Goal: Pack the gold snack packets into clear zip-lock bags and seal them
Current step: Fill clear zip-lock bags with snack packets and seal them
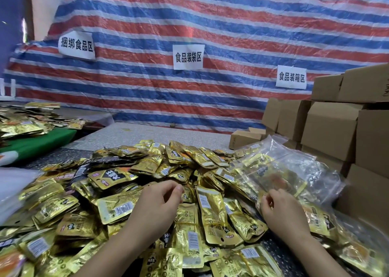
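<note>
Most of the job is ahead of me, I judge: the gold snack packets lie in a big loose heap on the desk across the lower middle of the frame. My right hand pinches the edge of a clear zip-lock bag at the right, already holding some packets; I cannot tell whether it is sealed. My left hand hovers over the heap, fingers loosely curled, holding nothing. Cardboard boxes stand at the right edge.
</note>
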`<state>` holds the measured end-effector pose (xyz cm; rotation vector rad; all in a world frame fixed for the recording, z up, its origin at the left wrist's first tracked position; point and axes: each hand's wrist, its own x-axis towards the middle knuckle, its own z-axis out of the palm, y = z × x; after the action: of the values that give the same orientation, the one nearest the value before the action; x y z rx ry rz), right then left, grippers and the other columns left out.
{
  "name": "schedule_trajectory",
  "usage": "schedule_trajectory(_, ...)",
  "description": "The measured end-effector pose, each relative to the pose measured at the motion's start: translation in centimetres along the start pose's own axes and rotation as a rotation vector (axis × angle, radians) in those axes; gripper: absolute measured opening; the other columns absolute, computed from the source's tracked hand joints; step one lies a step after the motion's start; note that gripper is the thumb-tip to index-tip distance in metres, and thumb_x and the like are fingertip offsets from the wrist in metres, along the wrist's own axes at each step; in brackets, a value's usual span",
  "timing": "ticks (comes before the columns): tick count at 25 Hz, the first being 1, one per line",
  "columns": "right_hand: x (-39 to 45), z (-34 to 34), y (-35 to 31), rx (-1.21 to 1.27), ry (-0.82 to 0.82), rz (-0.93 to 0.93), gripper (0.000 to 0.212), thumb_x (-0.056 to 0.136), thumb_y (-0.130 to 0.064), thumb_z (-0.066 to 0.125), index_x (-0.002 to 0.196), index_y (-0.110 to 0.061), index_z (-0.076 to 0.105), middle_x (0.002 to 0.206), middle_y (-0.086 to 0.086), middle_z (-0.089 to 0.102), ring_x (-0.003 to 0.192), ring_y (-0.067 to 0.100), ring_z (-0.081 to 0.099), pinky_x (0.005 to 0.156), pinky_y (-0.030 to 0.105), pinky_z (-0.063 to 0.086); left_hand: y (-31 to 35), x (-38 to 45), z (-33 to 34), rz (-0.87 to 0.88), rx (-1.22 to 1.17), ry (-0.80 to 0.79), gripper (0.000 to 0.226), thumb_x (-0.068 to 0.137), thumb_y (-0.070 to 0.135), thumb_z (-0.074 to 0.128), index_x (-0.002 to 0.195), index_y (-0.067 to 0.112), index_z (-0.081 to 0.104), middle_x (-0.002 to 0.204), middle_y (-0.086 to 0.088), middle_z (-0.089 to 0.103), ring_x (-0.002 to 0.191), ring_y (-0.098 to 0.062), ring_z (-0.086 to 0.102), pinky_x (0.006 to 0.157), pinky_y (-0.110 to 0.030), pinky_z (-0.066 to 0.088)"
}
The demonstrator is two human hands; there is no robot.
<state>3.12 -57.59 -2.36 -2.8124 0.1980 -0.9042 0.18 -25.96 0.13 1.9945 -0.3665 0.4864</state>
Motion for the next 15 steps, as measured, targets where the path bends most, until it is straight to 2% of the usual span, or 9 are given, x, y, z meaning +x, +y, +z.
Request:
schedule_trajectory(4,-0.5,-0.8,-0.6,0.078,0.075,-0.031,0.033,0.096,-0.027,0.055,0.064,-0.025,0.050,0.064,-0.009,0.050,0.060,0.008,0.048,0.071,0.037,0.045,0.2,0.0,0.0,0.013,-0.009,0.008,0.028,0.099,0.034,0.051,0.075,0.031,0.067,0.073,0.010,0.068,0.047,-0.005,0.051,0.044,-0.019,0.036)
schedule_trajectory(8,-1.4,-1.8,-1.9,0.144,0.230,-0.130,0.032,0.091,-0.016,0.063,0.063,-0.024,0.051,0.061,-0.012,0.047,0.057,0.009,0.047,0.070,0.036,0.037,0.1,-0.2,0.2,0.032,-0.005,0.018,0.027,0.099,0.034,0.052,0.078,0.028,0.068,0.075,0.003,0.068,0.051,-0.010,0.054,0.047,-0.019,0.040)
schedule_trajectory(12,-1.9,-1.8,-2.4,0.161,0.233,-0.199,0.026,0.088,-0.012,0.067,0.065,-0.021,0.058,0.061,-0.014,0.048,0.057,0.006,0.048,0.069,0.035,0.037,0.3,-0.3,0.2,0.078,0.001,0.024,0.028,0.099,0.032,0.052,0.077,0.026,0.068,0.071,0.005,0.065,0.050,-0.004,0.052,0.047,-0.016,0.040)
schedule_trajectory(15,-1.9,-1.8,-2.3,0.167,0.231,-0.185,0.027,0.088,-0.011,0.067,0.065,-0.020,0.057,0.060,-0.015,0.046,0.056,0.005,0.047,0.069,0.036,0.038,0.5,-0.3,0.3,0.093,-0.017,0.027,0.027,0.099,0.031,0.051,0.078,0.026,0.068,0.070,0.001,0.065,0.045,-0.006,0.047,0.043,-0.018,0.034)
